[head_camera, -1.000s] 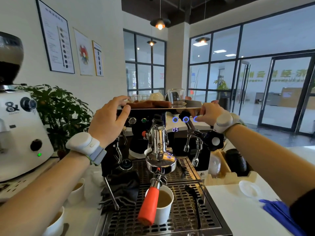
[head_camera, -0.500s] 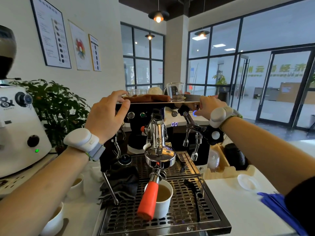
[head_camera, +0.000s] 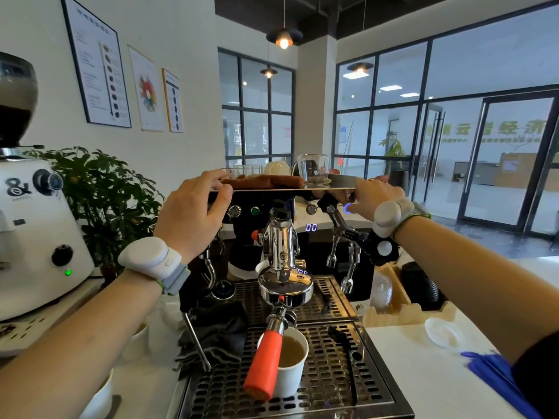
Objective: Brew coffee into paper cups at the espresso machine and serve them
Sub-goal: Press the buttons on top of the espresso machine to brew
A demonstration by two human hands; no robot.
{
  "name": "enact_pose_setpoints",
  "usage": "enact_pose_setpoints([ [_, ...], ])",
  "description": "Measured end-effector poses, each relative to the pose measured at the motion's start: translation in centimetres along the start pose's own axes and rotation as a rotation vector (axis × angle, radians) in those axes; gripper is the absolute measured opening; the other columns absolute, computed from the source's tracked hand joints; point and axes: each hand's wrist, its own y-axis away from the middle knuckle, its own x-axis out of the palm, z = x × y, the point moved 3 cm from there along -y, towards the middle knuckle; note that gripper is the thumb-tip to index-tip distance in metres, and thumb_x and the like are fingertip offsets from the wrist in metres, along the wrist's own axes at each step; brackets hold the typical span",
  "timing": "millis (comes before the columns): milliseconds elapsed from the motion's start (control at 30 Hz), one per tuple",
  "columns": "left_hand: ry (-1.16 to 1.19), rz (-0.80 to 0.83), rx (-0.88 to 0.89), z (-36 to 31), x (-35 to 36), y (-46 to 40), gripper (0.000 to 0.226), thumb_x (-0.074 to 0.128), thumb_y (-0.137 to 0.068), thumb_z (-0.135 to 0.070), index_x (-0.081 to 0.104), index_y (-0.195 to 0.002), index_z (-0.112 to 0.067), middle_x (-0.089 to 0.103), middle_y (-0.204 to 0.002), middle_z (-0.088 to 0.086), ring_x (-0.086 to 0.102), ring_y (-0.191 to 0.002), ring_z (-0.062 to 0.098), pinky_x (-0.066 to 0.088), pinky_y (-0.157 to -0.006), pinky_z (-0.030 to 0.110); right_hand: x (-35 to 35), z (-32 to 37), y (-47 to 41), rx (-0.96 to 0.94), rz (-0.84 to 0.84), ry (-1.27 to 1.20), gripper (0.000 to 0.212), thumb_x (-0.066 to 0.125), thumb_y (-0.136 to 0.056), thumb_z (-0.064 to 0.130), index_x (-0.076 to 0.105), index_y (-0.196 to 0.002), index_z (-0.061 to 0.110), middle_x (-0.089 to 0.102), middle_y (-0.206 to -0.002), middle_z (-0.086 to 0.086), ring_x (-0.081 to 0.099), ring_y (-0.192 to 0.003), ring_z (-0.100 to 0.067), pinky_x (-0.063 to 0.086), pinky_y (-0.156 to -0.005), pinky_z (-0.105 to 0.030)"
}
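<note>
I see a black and chrome espresso machine (head_camera: pixel 290 237) at centre, its small display reading 00. A portafilter (head_camera: pixel 266 355) with an orange handle is locked into the chrome group head, handle pointing toward 6 o'clock. Under its spout, a white paper cup (head_camera: pixel 292 367) stands upright on the perforated steel drip tray (head_camera: pixel 332 373), partly filled with light brown coffee. The orange handle overlaps the cup's 9 o'clock side.
</note>
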Motion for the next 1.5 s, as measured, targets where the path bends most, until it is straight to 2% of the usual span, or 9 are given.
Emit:
enact_pose_setpoints([
  [233, -0.022, -0.012, 0.0, 0.03, 0.02, 0.05, 0.041, 0.038, -0.097, -0.038, 0.053, -0.125, -0.013, 0.067, -0.109, 0.005, 0.058, -0.102, 0.029, 0.048, -0.081, 0.044, 0.13, -0.08, -0.02, -0.004, -0.001, -0.006, 0.039, 0.057, -0.09, 0.043, 0.05, -0.109, 0.01, 0.059, -0.104, -0.008, 0.05, -0.078, -0.026, 0.039, -0.069, -0.034],
  [433, -0.006, -0.028, -0.002, 0.05, 0.08, 0.06, 0.039, 0.039, -0.097, -0.037, 0.054, -0.124, -0.013, 0.067, -0.107, 0.006, 0.058, -0.1, 0.028, 0.047, -0.081, 0.043, 0.34, -0.11, -0.17, -0.014, -0.014, 0.004, 0.037, 0.057, -0.09, 0.042, 0.05, -0.109, 0.01, 0.06, -0.1, -0.008, 0.05, -0.076, -0.024, 0.038, -0.067, -0.033],
  [633, -0.013, -0.035, 0.001, 0.31, 0.19, 0.15, 0.04, 0.038, -0.097, -0.04, 0.052, -0.124, -0.015, 0.066, -0.109, 0.006, 0.058, -0.101, 0.025, 0.042, -0.077, 0.032, 0.52, -0.17, -0.36, -0.01, -0.017, 0.001, 0.035, 0.058, -0.09, 0.041, 0.05, -0.106, 0.011, 0.06, -0.099, -0.008, 0.051, -0.076, -0.024, 0.037, -0.066, -0.034],
  [767, 0.012, -0.022, -0.009, 0.44, 0.27, 0.1, 0.04, 0.037, -0.097, -0.04, 0.052, -0.126, -0.015, 0.066, -0.111, 0.005, 0.056, -0.105, 0.024, 0.042, -0.083, 0.034, 0.65, -0.26, -0.46, 0.0, -0.02, 0.008, 0.039, 0.058, -0.089, 0.044, 0.049, -0.108, 0.011, 0.06, -0.102, -0.008, 0.05, -0.077, -0.025, 0.037, -0.067, -0.034],
  [1067, 0.005, -0.027, -0.005, 0.51, 0.35, 0.09, 0.039, 0.038, -0.098, -0.039, 0.052, -0.126, -0.015, 0.066, -0.113, 0.005, 0.056, -0.106, 0.024, 0.04, -0.082, 0.032, 0.91, -0.41, -0.64, -0.004, -0.019, 0.015, 0.039, 0.057, -0.089, 0.046, 0.047, -0.104, 0.012, 0.06, -0.101, -0.006, 0.05, -0.076, -0.024, 0.035, -0.065, -0.034],
  [1500, 0.023, -0.01, 0.003, 0.41, 0.33, 0.08, 0.04, 0.037, -0.098, -0.039, 0.051, -0.127, -0.014, 0.066, -0.109, 0.005, 0.055, -0.105, 0.025, 0.041, -0.082, 0.032, 0.99, -0.5, -0.81, -0.029, -0.042, 0.019, 0.042, 0.058, -0.089, 0.046, 0.048, -0.111, 0.012, 0.061, -0.104, -0.007, 0.05, -0.076, -0.023, 0.035, -0.065, -0.033],
])
